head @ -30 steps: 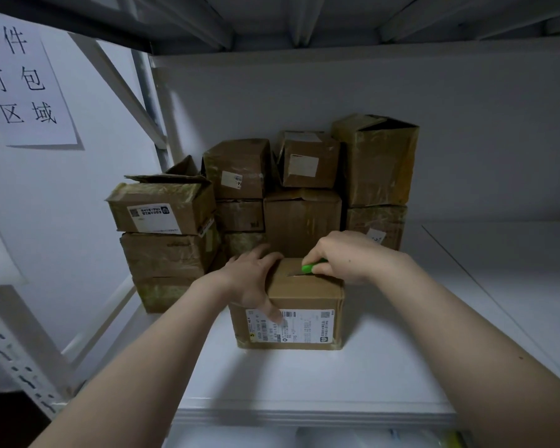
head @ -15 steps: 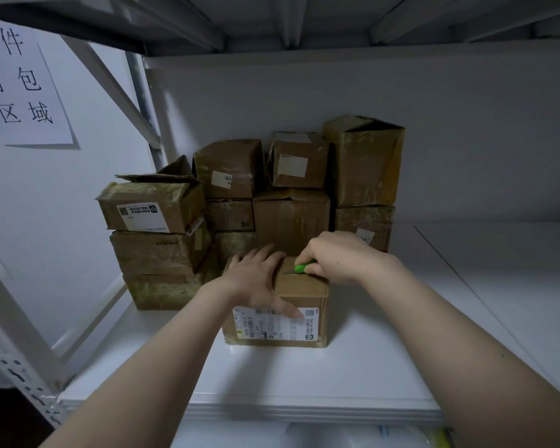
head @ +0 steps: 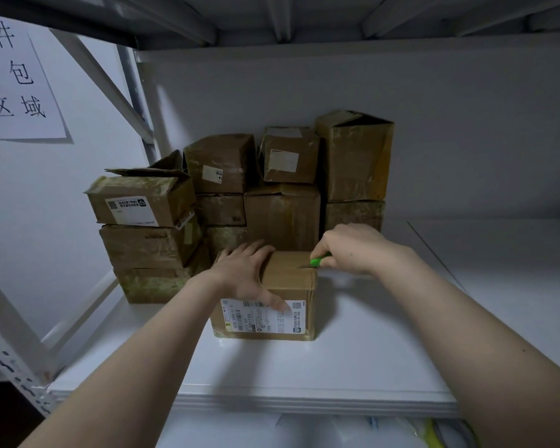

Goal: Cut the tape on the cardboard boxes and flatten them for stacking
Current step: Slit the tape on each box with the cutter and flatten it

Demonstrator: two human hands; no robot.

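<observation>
Your left hand (head: 244,274) lies palm down on the box (head: 291,279), fingers straight and pointing toward 1 o'clock, thumb stretched toward 4 o'clock down its front face. Your right hand (head: 356,248) sits at 3 o'clock from the left, fingers curled round the green cutter (head: 319,262), whose tip points toward 9 o'clock. Both bare forearms come in from 7 and 5 o'clock

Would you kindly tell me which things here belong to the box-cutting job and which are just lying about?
Job in hand: front box, pressed by the left hand; green-handled cutter, gripped by the right hand, blade at the box's top; stacked boxes behind, waiting.
Just lying about: paper sign; shelf frame.
</observation>
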